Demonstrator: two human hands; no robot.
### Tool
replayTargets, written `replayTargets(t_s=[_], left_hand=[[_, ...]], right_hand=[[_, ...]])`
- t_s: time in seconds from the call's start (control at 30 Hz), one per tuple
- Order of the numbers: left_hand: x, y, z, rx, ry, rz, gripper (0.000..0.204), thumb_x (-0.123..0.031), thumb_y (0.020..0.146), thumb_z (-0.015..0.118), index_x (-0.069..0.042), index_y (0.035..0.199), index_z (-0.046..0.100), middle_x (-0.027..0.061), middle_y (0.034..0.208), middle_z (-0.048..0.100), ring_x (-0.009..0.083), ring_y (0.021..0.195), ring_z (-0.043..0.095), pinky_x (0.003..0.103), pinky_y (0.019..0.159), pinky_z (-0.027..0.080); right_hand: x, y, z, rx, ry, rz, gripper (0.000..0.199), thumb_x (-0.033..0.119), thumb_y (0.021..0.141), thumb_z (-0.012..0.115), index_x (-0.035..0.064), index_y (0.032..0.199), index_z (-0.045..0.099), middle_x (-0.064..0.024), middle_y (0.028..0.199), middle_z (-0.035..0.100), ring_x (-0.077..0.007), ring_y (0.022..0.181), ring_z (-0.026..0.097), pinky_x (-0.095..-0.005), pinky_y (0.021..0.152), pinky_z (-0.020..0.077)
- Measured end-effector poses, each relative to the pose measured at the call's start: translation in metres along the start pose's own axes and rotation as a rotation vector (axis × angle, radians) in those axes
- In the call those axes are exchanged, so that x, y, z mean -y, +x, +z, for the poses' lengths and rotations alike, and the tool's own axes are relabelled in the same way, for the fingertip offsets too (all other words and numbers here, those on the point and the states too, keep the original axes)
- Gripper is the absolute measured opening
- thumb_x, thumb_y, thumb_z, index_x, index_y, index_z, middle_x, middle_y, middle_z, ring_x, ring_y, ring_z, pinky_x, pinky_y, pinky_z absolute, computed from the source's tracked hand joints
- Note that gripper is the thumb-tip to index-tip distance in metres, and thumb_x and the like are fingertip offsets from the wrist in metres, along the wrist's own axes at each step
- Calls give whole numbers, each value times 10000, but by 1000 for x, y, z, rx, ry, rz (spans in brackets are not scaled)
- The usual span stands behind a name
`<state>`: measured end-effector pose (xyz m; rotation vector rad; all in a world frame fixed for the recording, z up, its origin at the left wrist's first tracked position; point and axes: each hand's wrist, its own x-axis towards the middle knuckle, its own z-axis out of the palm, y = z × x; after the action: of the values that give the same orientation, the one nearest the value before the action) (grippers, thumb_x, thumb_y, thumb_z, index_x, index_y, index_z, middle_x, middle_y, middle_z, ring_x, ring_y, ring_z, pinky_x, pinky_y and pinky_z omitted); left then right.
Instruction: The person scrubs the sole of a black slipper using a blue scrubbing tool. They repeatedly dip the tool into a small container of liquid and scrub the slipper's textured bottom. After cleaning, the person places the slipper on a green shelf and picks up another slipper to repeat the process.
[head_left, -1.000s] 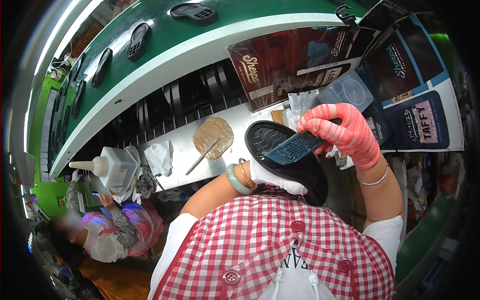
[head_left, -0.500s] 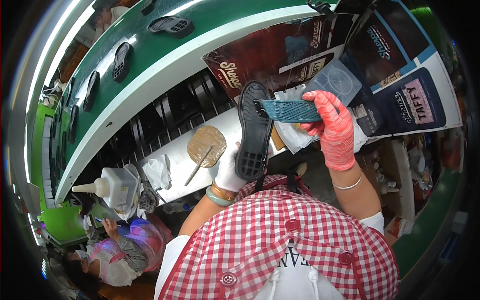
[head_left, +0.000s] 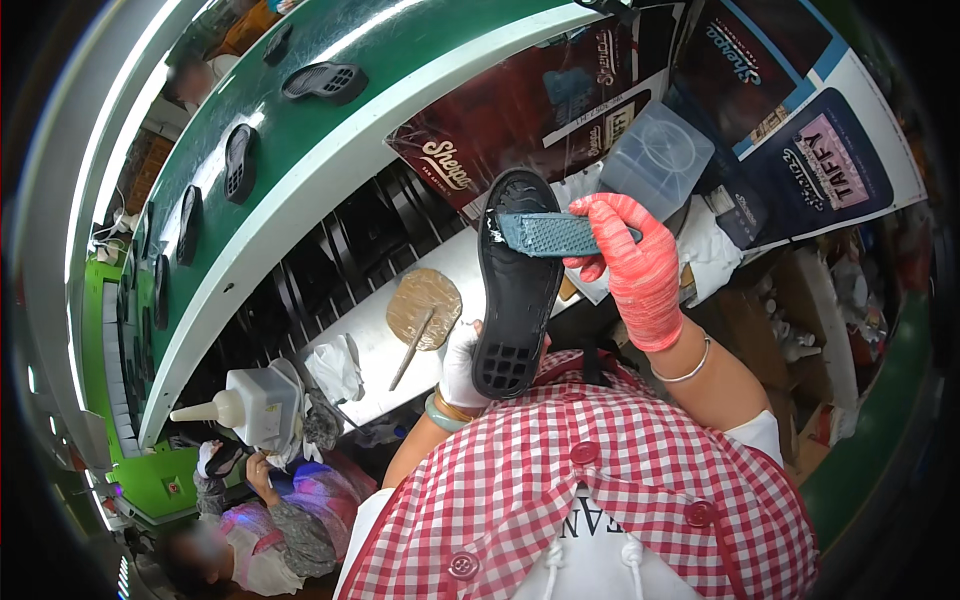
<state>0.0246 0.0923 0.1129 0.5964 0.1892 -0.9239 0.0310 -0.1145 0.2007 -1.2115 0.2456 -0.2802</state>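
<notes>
My left hand [head_left: 462, 362], in a white glove, grips the heel end of a black shoe sole [head_left: 515, 285] and holds it up lengthwise in front of my chest. My right hand [head_left: 640, 262], in a pink-red knitted glove, holds a flat blue-grey brush [head_left: 550, 233] across the toe end of the sole. White smears show at the sole's tip beside the brush. A green bangle sits on my left wrist and a thin bracelet on my right.
A grey work shelf [head_left: 370, 350] carries a brown glue patch with a stick [head_left: 424, 308], a crumpled rag [head_left: 335, 368] and a white squeeze bottle [head_left: 250, 405]. Several black soles [head_left: 325, 82] ride the green conveyor belt [head_left: 300, 140]. A clear plastic tub [head_left: 655, 160] stands at the right. Another person [head_left: 265, 520] sits at the lower left.
I have raised the sole from lying flat to standing lengthwise, and the brush has moved up to its toe end. The view has tilted, and the shelf now appears lower left.
</notes>
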Motion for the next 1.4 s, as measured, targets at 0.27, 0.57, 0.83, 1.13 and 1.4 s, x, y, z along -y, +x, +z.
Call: replayTargets(t_s=[0.27, 0.57, 0.83, 1.13, 1.4], left_hand=[[-2, -1, 0, -40, 112, -19, 714, -587, 773, 453, 7, 1165, 506, 203, 990, 580, 270, 698, 610, 367, 581, 490], [-4, 2, -2, -64, 158, -20, 686, -553, 791, 401, 13, 1159, 518, 209, 1007, 591, 278, 724, 616, 379, 604, 503], [-8, 12, -3, 124, -3, 17, 547, -411, 858, 423, 26, 1177, 500, 223, 1060, 599, 298, 895, 626, 380, 768, 525], [-6, 23, 25, -101, 188, 131, 628, -542, 843, 344, -5, 1097, 546, 178, 932, 618, 247, 724, 617, 345, 603, 508], [-19, 34, 43, -49, 259, 219, 540, -508, 873, 391, -79, 1176, 513, 139, 986, 624, 227, 811, 628, 362, 642, 531]], right_hand=[[7, -1, -11, 100, -133, 56, 205, 207, 917, 540, 27, 959, 630, -44, 755, 635, -71, 574, 597, -170, 468, 430], [13, -6, -12, 149, -221, 137, 221, 218, 921, 526, 25, 924, 634, -37, 729, 618, -68, 566, 588, -174, 468, 428], [17, -18, -10, 133, -239, 175, 226, 216, 918, 527, 17, 911, 635, -43, 744, 622, -80, 578, 597, -180, 478, 440], [23, -32, -9, 127, -280, 147, 222, 201, 911, 536, 5, 915, 639, -43, 735, 623, -78, 579, 596, -184, 476, 442], [40, -36, -17, 46, -116, 36, 217, 199, 923, 516, 11, 938, 623, -43, 744, 625, -85, 573, 583, -198, 497, 444]])
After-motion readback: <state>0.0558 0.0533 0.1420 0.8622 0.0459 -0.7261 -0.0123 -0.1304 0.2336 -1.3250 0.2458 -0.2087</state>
